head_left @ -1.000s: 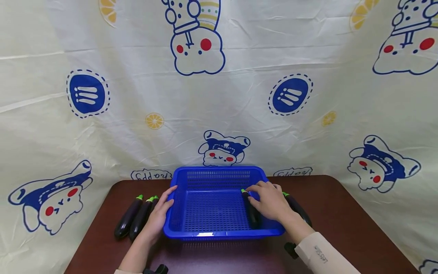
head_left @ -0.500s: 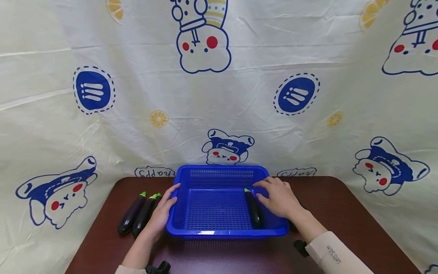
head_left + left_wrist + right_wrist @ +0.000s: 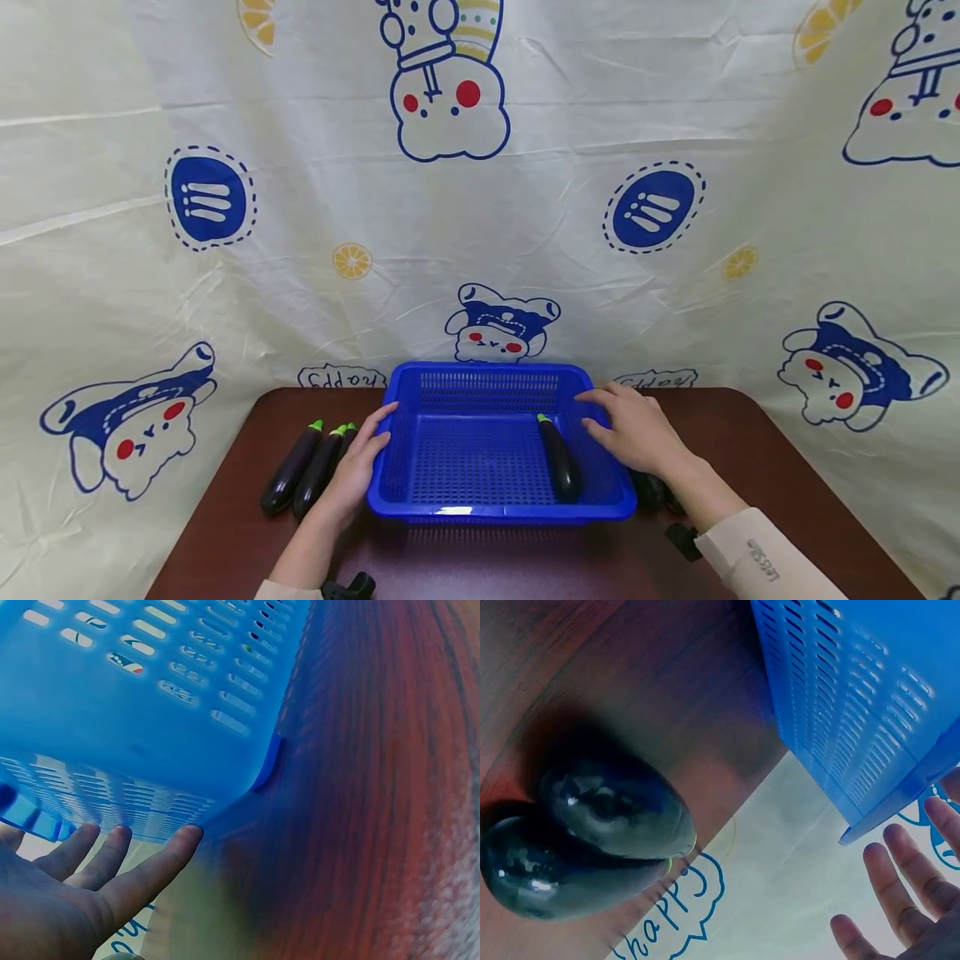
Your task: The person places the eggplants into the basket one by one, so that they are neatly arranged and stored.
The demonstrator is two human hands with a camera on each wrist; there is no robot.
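A blue plastic basket (image 3: 480, 510) with slotted walls stands in the middle of the table. One dark purple eggplant (image 3: 559, 467), green stem end to the back, lies inside near the right wall. My left hand (image 3: 356, 471) rests on the left side of the basket; the left wrist view has its fingers (image 3: 146, 881) fairly straight against the outer wall. Over the basket's right rim, my right hand (image 3: 637, 429) hovers with spread fingers and nothing in them. Two more eggplants (image 3: 615, 802) lie together on the table right of the basket, mostly hidden by my right arm in the head view.
Several eggplants lie side by side on the brown table (image 3: 225, 517) left of the basket, among them a glossy one (image 3: 291, 471) at the outer edge. A white printed cloth (image 3: 300, 167) hangs right behind the table's back edge.
My right hand has come away from the eggplant inside the basket and moved right, to the right rim. That eggplant stays in the basket. My left hand keeps its place on the basket.
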